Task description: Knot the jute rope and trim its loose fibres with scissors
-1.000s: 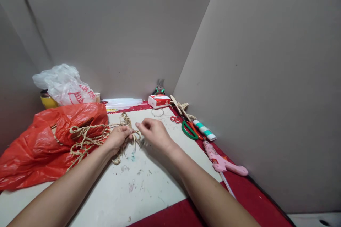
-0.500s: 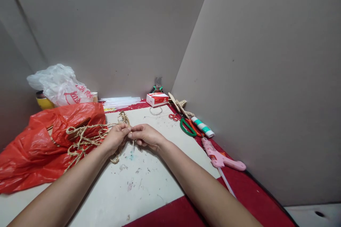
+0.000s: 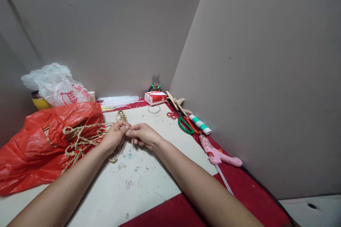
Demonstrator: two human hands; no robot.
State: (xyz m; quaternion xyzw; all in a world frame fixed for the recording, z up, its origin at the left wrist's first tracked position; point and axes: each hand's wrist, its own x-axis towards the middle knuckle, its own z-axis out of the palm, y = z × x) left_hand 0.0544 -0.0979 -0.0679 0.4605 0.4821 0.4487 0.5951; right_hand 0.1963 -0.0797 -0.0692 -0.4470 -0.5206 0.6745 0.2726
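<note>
Over the white board [image 3: 149, 177], my left hand [image 3: 116, 135] and my right hand [image 3: 143, 136] meet at the fingertips. Both pinch the tan braided straw cord [image 3: 80, 138], whose gripped part is mostly hidden by the fingers. A short pale end sticks out below my right fingers. To the left the cord runs in loose, tangled strands over a red plastic bag [image 3: 32, 149]. A curled bunch of the same cord [image 3: 122, 116] rises just behind my left hand, and a loop lies under it on the board.
Along the right edge lie a pink glue gun [image 3: 213, 152], a green-and-white roll [image 3: 200, 124], green-handled scissors [image 3: 185, 125] and small red scissors [image 3: 172, 115]. At the back are a red-and-white box [image 3: 155, 98], pliers [image 3: 156, 84], clear glue sticks [image 3: 117, 100] and a white plastic bag [image 3: 55, 83]. Grey walls enclose the corner.
The view has shifted slightly, so the objects appear a little further left. Both hands keep their pinch on the cord, with barely any movement of the fingers.
</note>
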